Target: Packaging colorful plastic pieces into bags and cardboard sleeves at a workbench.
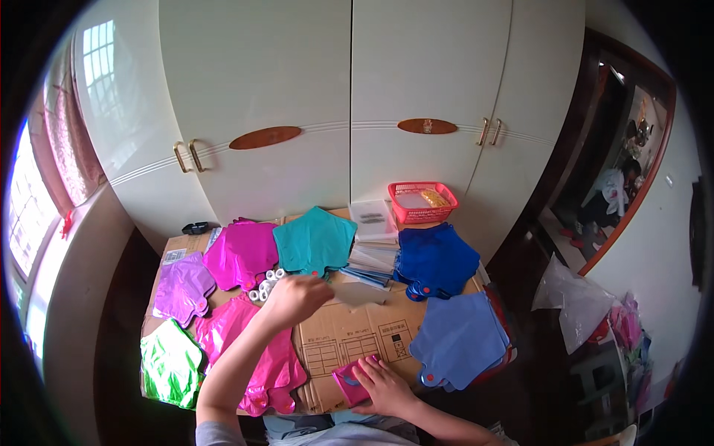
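Note:
My left hand is closed over the middle of the cardboard, beside a cluster of small white rolls. Just right of its fingers is a blurred, greyish translucent piece; whether the fingers grip it, I cannot tell. At the near edge, my right hand lies with fingers spread on a small folded pink packet, pressing it against the cardboard. Flat star-shaped foil balloons lie in piles around: hot pink by my left forearm, pale blue right of my right hand.
More star-shaped piles are green, lilac, magenta, teal and dark blue. Thin clear sleeves and a red basket sit farther back, before a white wardrobe. Someone crouches beyond the doorway.

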Tool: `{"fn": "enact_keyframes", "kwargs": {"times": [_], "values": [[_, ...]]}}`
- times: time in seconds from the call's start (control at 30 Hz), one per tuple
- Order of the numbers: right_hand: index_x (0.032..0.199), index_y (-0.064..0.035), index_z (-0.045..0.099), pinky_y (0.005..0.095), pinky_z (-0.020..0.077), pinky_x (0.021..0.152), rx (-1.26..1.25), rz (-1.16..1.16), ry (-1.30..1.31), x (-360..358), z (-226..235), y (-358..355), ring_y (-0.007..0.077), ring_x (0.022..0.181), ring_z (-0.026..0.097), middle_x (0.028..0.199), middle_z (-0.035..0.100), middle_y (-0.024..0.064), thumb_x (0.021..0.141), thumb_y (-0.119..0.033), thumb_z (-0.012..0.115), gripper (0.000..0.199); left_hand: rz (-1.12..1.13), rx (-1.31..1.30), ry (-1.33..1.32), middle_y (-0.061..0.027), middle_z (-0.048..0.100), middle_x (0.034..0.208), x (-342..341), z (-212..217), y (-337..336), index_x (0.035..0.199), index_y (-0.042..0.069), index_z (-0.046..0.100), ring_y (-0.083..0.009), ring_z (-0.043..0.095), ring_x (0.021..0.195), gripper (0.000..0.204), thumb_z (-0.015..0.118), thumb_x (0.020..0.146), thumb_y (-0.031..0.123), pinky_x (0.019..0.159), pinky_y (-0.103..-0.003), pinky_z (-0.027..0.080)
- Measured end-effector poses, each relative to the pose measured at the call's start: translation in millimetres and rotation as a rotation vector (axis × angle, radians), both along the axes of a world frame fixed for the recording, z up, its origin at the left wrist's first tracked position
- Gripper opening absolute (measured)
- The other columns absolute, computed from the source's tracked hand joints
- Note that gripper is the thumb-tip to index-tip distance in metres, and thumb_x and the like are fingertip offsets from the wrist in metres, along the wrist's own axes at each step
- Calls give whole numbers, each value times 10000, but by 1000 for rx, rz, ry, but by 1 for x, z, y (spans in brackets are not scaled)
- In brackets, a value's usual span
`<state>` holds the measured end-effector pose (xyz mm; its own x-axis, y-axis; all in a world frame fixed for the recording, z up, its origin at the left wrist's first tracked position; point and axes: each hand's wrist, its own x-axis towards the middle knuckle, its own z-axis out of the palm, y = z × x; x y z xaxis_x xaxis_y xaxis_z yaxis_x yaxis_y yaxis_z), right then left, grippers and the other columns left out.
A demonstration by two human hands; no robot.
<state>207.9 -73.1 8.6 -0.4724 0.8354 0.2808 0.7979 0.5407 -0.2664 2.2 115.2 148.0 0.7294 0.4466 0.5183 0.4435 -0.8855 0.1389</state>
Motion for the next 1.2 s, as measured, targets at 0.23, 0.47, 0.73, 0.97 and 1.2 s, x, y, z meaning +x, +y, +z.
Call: {"fn": "enact_keyframes", "kwargs": {"times": [0.23,0.47,0.73,0.97,1.2], "values": [[1157,-38,623,400,470,945,243,208,-29,16,-8,-15,289,1049,615,1101,635,182,839,-342,647,441,-81,-61,127,-30,654,893,-70,-81,-82,862,89,639,-188,629,771,117,616,750,114,646,-322,520],[833,-15,681,351,479,577,-642,-239,833,2,14,53,175,600,626,680,668,101,903,-322,619,321,173,-141,85,-42,623,956,-73,-123,-127,891,94,620,-209,626,808,168,679,765,189,684,-349,505],[1095,46,518,351,503,753,-712,-204,909,-28,-52,109,229,865,640,983,651,154,827,-241,711,437,192,-143,117,-77,608,1166,-67,-130,-144,1065,79,626,-221,581,1095,333,679,783,248,888,-371,444],[1191,43,368,426,490,812,-558,-194,701,-40,-51,103,375,966,621,1085,588,269,789,-266,742,630,159,-185,187,-108,560,1262,-61,-133,-143,1226,93,570,-248,520,1214,458,655,828,302,995,-412,395],[1264,25,338,453,484,835,-427,-188,684,-41,-46,98,415,1009,601,1119,569,293,795,-230,733,664,112,-188,330,-108,479,1349,-59,-131,-139,1337,157,499,-246,448,1281,530,618,861,358,1023,-471,358]]}}
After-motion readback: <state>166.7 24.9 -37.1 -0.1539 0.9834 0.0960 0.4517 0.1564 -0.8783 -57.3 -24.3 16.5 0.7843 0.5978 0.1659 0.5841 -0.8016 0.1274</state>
